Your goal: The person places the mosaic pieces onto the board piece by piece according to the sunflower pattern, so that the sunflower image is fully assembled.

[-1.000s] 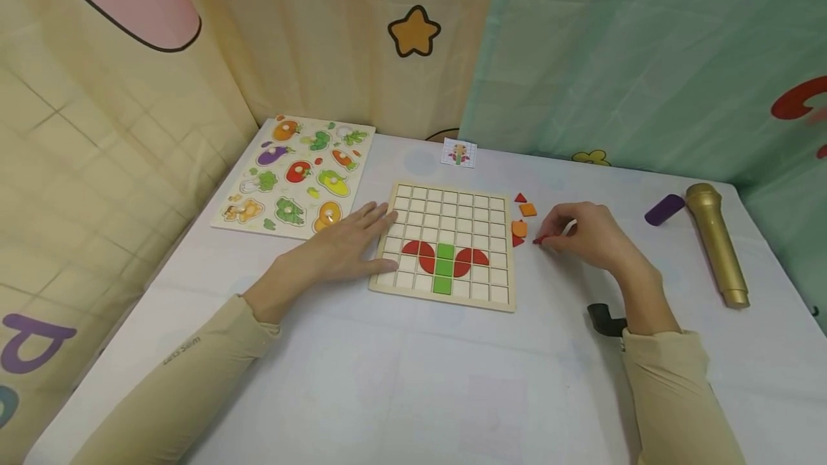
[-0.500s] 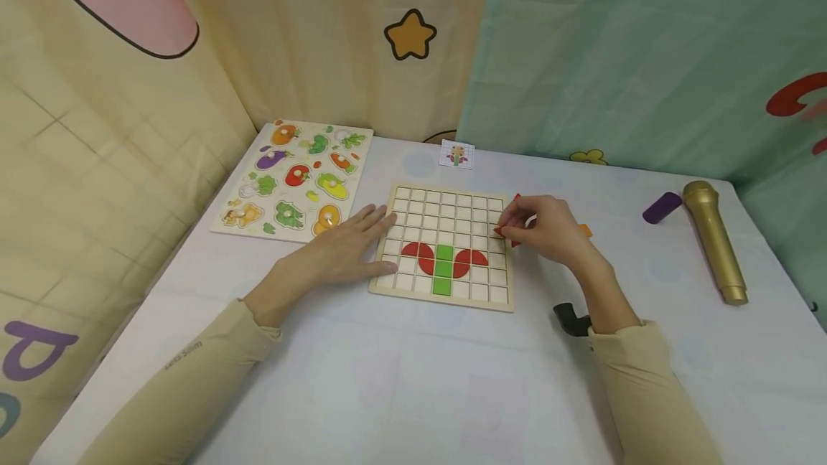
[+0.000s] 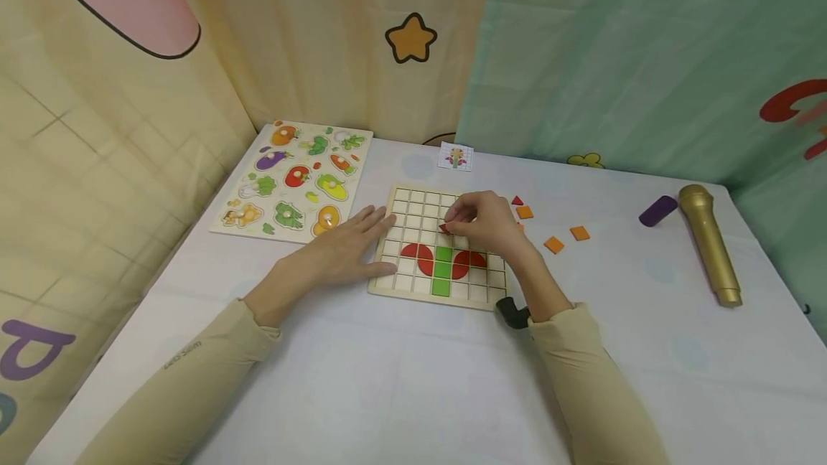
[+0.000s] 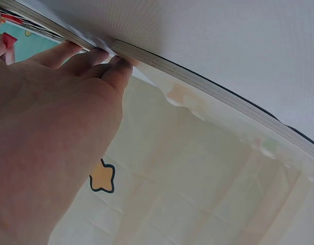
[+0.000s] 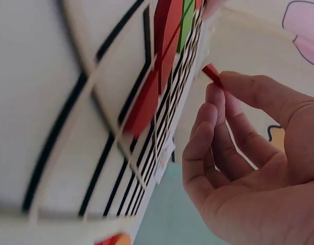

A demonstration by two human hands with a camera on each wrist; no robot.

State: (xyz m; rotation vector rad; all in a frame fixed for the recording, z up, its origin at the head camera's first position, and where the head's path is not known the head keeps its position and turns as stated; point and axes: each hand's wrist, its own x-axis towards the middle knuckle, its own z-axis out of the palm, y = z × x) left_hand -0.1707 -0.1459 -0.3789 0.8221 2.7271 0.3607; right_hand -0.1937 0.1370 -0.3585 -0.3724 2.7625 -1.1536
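A wooden grid board lies on the table. In it sit a green column and curved red pieces to its left and right. My left hand lies at the board's left edge, fingers extended and their tips touching the frame. Above the middle of the board, my right hand pinches a small red piece between thumb and fingertips. In the head view that piece looks triangular and is partly covered. The right hand hides the board's upper right cells.
Right of the board lie loose orange squares and a red triangle. A small pattern card is behind it. A vegetable puzzle board stands left; a gold microphone and purple cylinder lie far right. Curtains hang behind.
My right hand has carried the pinched red piece leftward from beside the board to over its middle. Orange squares formerly behind the hand now show. My left hand stays put.
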